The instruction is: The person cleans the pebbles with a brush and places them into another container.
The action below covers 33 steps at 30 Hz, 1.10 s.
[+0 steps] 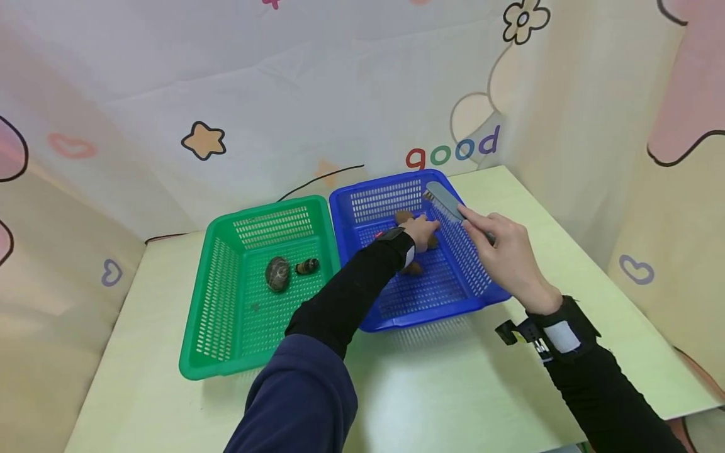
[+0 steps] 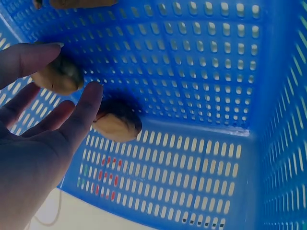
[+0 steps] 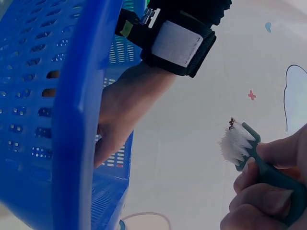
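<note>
My left hand (image 1: pixel 419 233) reaches down into the blue basket (image 1: pixel 433 317), among several brown, stone-like lumps. The left wrist view shows its thumb and fingers spread, with one brown lump (image 2: pixel 60 79) behind them and another lump (image 2: pixel 117 123) just beyond a fingertip. Nothing is pinched between them. Above the basket's right side, my right hand (image 1: pixel 506 255) grips a scrubbing brush (image 1: pixel 444 200) by its grey-green handle. Its pale bristles (image 3: pixel 236 143) face the basket, with a dark bit stuck at one tip.
Left of the blue basket stands a green basket (image 1: pixel 194 314), their rims close together. Inside it lie a dark grey, pale-veined stone (image 1: pixel 277 274) and a smaller dark, banded piece (image 1: pixel 307 267). Both baskets rest on a pale table (image 1: pixel 419 390), with a printed curtain (image 1: pixel 317 82) behind.
</note>
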Each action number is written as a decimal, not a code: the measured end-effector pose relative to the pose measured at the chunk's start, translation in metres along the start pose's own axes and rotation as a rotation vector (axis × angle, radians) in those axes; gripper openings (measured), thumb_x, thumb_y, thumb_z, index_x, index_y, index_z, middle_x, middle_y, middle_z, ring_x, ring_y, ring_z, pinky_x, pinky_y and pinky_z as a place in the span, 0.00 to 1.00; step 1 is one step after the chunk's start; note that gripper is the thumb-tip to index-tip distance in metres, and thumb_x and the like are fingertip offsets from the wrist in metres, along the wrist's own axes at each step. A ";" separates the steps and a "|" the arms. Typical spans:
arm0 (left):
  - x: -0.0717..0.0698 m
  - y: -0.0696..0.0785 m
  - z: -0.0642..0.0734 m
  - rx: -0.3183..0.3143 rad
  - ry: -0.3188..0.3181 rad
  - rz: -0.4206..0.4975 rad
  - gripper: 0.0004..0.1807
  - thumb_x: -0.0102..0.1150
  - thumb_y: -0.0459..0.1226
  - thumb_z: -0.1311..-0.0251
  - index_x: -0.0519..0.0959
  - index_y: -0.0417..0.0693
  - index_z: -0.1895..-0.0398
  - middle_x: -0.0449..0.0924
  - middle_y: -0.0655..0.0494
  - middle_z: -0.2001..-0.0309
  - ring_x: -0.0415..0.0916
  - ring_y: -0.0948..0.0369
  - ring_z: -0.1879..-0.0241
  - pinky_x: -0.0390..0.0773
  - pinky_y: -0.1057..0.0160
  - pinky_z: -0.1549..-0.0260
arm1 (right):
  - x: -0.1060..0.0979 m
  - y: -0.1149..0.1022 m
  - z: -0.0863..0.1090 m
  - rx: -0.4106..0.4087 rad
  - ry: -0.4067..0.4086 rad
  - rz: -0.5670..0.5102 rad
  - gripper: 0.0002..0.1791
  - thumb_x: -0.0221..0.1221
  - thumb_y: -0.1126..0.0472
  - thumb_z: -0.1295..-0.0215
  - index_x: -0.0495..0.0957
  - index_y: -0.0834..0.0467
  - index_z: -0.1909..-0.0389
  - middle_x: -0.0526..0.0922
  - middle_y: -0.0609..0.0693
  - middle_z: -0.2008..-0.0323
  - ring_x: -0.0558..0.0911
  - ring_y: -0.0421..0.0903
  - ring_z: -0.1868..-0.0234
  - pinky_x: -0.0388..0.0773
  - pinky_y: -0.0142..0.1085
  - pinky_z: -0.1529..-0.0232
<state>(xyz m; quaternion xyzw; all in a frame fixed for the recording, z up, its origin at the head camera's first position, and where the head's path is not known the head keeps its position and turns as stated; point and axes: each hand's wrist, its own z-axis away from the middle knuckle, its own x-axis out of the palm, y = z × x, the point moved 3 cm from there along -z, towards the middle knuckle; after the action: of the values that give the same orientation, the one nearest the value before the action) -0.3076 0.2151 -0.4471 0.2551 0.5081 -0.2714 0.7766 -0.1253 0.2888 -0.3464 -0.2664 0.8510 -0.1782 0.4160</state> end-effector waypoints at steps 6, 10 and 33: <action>0.005 -0.001 0.003 -0.006 -0.009 -0.019 0.45 0.69 0.35 0.45 0.57 0.63 0.27 0.57 0.54 0.26 0.55 0.52 0.26 0.64 0.53 0.31 | 0.002 -0.003 0.002 -0.001 -0.004 0.000 0.18 0.56 0.68 0.32 0.77 0.62 0.42 0.72 0.54 0.80 0.63 0.42 0.79 0.56 0.29 0.82; 0.009 -0.002 0.000 -0.015 0.019 -0.072 0.50 0.75 0.37 0.53 0.58 0.63 0.27 0.58 0.53 0.27 0.55 0.51 0.27 0.65 0.52 0.32 | 0.002 -0.003 0.003 0.000 -0.002 0.000 0.18 0.56 0.68 0.32 0.77 0.63 0.42 0.73 0.55 0.80 0.63 0.42 0.79 0.56 0.29 0.82; -0.031 -0.008 0.016 -0.029 0.164 0.078 0.13 0.65 0.37 0.43 0.78 0.48 0.55 0.80 0.56 0.58 0.76 0.60 0.64 0.74 0.64 0.67 | -0.003 0.003 0.004 -0.026 0.009 0.009 0.17 0.56 0.69 0.33 0.78 0.65 0.44 0.71 0.54 0.81 0.62 0.41 0.81 0.56 0.29 0.83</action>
<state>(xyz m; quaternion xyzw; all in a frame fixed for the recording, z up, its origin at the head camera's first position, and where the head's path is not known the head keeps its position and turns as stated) -0.3132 0.2034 -0.4139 0.2848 0.5636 -0.2116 0.7459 -0.1219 0.2923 -0.3483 -0.2673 0.8562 -0.1666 0.4096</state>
